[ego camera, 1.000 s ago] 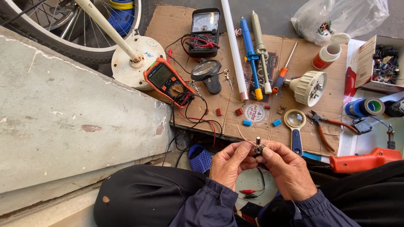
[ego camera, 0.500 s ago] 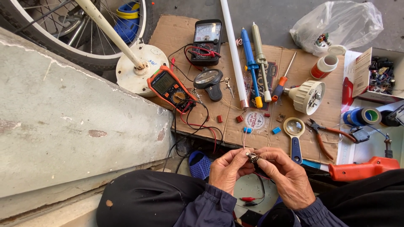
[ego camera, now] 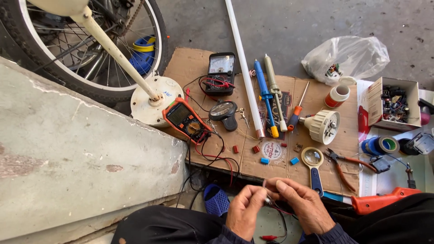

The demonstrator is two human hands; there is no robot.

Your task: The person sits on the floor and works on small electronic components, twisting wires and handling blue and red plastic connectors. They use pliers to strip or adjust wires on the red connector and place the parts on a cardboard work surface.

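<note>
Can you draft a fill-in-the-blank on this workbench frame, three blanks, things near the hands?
1. The orange digital multimeter lies on a sheet of brown ____.
2. The round magnifying glass has a ____ handle.
3. The left hand and right hand meet at a small part with a thin ____ wire trailing below it.

Missing words: cardboard; blue; red
</note>
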